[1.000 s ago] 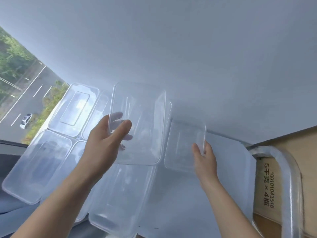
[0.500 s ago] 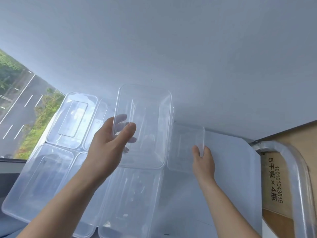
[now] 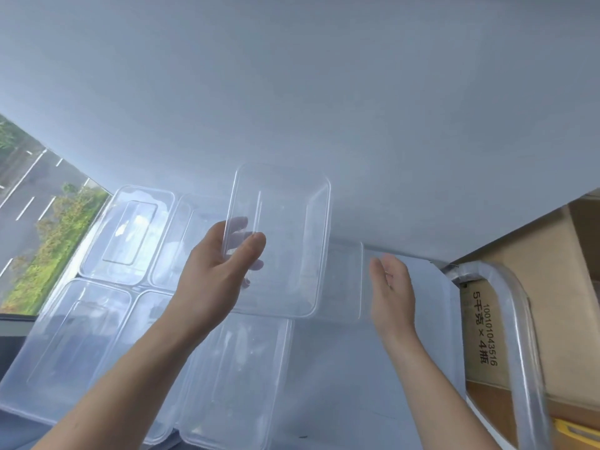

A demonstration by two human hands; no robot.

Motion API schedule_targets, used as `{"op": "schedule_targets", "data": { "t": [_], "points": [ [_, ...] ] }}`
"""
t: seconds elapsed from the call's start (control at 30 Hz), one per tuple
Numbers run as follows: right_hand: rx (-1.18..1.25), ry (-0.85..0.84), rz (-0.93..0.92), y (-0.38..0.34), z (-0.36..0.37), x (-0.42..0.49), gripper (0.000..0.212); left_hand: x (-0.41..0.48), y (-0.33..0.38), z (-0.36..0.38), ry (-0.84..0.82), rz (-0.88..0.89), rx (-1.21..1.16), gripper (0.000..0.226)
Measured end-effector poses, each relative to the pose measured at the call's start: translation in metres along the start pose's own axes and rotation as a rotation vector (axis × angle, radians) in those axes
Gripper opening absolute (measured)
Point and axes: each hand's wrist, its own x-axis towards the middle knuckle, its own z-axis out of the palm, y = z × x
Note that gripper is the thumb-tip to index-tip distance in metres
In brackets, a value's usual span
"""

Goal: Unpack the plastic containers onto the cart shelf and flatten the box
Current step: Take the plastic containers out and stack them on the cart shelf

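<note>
- The cart shelf lies beneath the held container, with bare grey surface below and to its right.
- The box stands well right of it, unflattened.
- Several clear containers lie flat to its left and below.
- The held container is clear and rectangular, its long axis pointing away from the person. The left hand pinches its left rim.
- A small container sits just right of it.
- The right hand is nearer that one, fingers straight, gripping nothing. Contact unclear.

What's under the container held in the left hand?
Through the clear container in the left hand, only grey cart shelf shows, plus the hand's own fingers. The smaller container seems to slip under its right edge; how far is unclear.
</note>
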Motion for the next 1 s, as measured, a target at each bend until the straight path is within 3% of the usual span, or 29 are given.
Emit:
{"op": "schedule_targets", "data": {
  "t": [0.1, 0.23, 0.4, 0.53, 0.77, 1.0],
  "points": [
    [0.194, -0.134, -0.108, -0.053, -0.017, -0.031, 0.058, -0.009, 0.009, 0.013, -0.042, 0.016, 0.005, 0.058],
    [0.199, -0.38, -0.187, -0.087, -0.027, -0.056, 0.05, -0.023, 0.013, 0.036, -0.126, 0.017, 0.024, 0.062],
    [0.106, -0.269, -0.195, -0.074, -0.035, -0.051, 0.034, -0.029, 0.007, 0.049, -0.183, -0.019, 0.063, 0.061],
    [0.06, -0.204, -0.125, -0.055, -0.037, -0.033, 0.027, -0.025, 0.0, 0.042, -0.115, 0.01, 0.113, 0.067],
    [-0.084, -0.165, 0.031, -0.015, -0.018, 0.003, 0.03, -0.012, -0.007, 0.027, -0.021, 0.085, 0.216, 0.041],
    [-0.257, -0.188, 0.065, 0.001, 0.002, 0.024, 0.022, -0.001, -0.012, 0.023, -0.019, 0.059, 0.309, 0.044]
  ]
}}
